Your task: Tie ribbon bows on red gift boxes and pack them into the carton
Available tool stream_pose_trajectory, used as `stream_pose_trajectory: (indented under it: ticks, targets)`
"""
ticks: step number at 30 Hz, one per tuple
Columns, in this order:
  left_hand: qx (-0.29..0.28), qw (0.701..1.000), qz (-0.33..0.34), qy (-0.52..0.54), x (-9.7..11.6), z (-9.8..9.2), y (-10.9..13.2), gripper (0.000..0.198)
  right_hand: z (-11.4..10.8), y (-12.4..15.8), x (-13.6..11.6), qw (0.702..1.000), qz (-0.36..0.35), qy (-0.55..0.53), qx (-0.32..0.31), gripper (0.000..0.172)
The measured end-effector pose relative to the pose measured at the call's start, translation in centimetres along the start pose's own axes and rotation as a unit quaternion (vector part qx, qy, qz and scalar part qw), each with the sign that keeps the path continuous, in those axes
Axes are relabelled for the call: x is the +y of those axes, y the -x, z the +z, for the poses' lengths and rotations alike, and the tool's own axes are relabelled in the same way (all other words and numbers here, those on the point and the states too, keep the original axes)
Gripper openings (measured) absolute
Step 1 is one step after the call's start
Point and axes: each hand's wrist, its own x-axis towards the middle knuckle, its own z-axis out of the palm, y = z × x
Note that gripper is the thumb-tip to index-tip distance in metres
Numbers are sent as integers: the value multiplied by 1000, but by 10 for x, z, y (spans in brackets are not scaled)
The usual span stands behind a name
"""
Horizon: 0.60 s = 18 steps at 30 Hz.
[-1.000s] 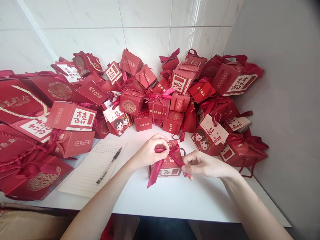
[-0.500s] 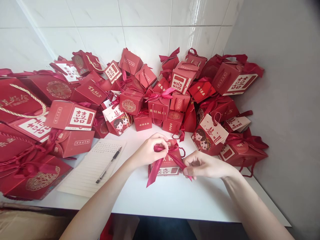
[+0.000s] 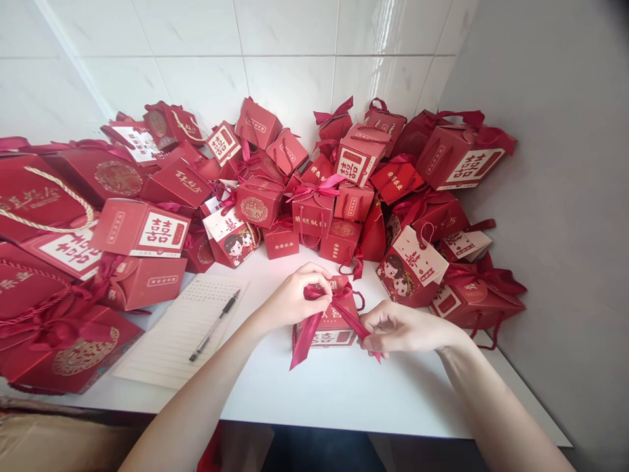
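Observation:
A small red gift box (image 3: 335, 319) with white lettering sits on the white table in front of me. A dark pink satin ribbon (image 3: 307, 337) forms a bow on its top, with two tails hanging down over the front. My left hand (image 3: 299, 295) pinches the bow's left loop between thumb and fingers, above the box. On the right, my right hand (image 3: 400, 330) grips the right tail near its end, beside the box's right edge. A red cord handle shows behind the bow. The fingers partly hide the knot.
Many red gift boxes are piled along the tiled wall (image 3: 285, 26) and at the left. A lined notepad (image 3: 167, 341) with a pen (image 3: 213, 326) on it lies left of my left arm. A box with cartoon figures (image 3: 410, 269) stands just beyond my right hand.
Both hands keep their hold on the ribbon and have hardly moved. The whole view has shifted very slightly.

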Motion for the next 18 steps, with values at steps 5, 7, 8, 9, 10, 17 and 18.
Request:
stream_pose_trajectory:
  ticks: [5,7,8,9,10,17,18]
  targets:
    - [-4,1000,-7,-3,1,0,-1,2,0,0,0,1000,12,-4,-16,22]
    - [-3,1000,-10,-4,1,0,-1,2,1,0,1,1000,7,-11,-17,21]
    - [-3,1000,-10,-4,1,0,-1,2,1,-1,2,1000,4,-14,-16,21]
    - [-2,1000,-10,-4,1,0,-1,3,0,-1,3,1000,1,-16,-16,21]
    - [-1,1000,-11,-6,1,0,-1,3,0,-1,3,1000,0,-18,-16,21]
    - [-3,1000,-17,-9,1,0,-1,4,1,-1,2,1000,13,-7,-20,19]
    - [-3,1000,-15,-6,1,0,-1,3,1,-1,2,1000,17,-3,-21,18]
